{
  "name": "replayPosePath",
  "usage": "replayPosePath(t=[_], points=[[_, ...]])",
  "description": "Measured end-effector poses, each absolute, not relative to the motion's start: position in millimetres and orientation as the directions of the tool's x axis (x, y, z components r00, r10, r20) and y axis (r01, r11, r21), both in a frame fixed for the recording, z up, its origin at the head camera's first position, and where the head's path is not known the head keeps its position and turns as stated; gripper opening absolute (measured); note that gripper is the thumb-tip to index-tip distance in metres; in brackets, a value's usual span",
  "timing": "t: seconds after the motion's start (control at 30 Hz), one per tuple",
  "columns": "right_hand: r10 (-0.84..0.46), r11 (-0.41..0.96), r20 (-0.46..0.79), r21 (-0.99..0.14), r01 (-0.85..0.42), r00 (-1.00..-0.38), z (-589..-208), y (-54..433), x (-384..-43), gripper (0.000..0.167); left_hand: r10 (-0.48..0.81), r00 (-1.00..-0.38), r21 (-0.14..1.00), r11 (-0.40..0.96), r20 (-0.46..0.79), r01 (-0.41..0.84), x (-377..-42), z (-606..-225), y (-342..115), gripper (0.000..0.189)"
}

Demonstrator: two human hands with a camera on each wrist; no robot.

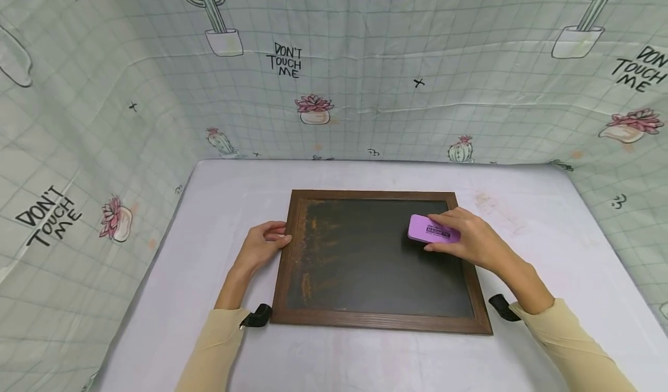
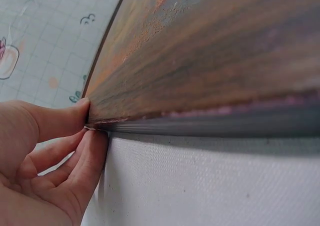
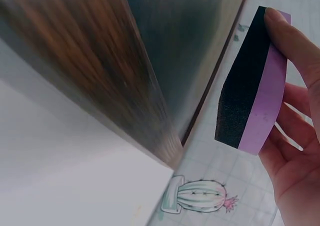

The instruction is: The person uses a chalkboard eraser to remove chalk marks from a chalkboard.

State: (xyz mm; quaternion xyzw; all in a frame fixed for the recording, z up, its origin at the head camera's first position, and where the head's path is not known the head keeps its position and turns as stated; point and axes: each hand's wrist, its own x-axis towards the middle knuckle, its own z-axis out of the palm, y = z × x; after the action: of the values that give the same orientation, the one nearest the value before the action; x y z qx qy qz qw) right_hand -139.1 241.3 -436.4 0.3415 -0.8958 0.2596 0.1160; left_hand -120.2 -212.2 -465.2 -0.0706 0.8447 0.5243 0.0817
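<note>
A blackboard (image 1: 373, 264) in a brown wooden frame lies on the white table, with orange chalk smears (image 1: 307, 287) along its left side. My left hand (image 1: 260, 246) pinches the frame's left edge; in the left wrist view the thumb sits at the top of the edge and the fingers (image 2: 92, 156) lie against its side. Between thumb and fingers, my right hand (image 1: 477, 236) grips a purple eraser (image 1: 432, 229) by its sides, over the right part of the board. The right wrist view shows the eraser's black felt face (image 3: 242, 81) tilted and raised off the board.
A white table (image 1: 355, 363) extends around the board, with faint reddish stains (image 1: 496, 206) at its back right. Behind and beside it hangs a pale grid-patterned cloth (image 1: 376, 131) printed with cacti and lettering. Each sleeve cuff has a black wrist device (image 1: 257, 315).
</note>
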Motion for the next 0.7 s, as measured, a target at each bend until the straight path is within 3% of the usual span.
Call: replayPosePath(t=[0.47, 0.7], points=[[-0.511, 0.666, 0.440, -0.341, -0.664, -0.738, -431, 258, -162, 0.063, -0.042, -0.976, 0.868, 0.450, -0.214, -0.210, -122, -466, -213, 0.042], [-0.440, 0.719, 0.423, -0.363, -0.593, -0.792, -430, 275, -167, 0.063, -0.039, -0.977, 0.865, 0.459, -0.209, -0.203, -121, -467, -214, 0.042]])
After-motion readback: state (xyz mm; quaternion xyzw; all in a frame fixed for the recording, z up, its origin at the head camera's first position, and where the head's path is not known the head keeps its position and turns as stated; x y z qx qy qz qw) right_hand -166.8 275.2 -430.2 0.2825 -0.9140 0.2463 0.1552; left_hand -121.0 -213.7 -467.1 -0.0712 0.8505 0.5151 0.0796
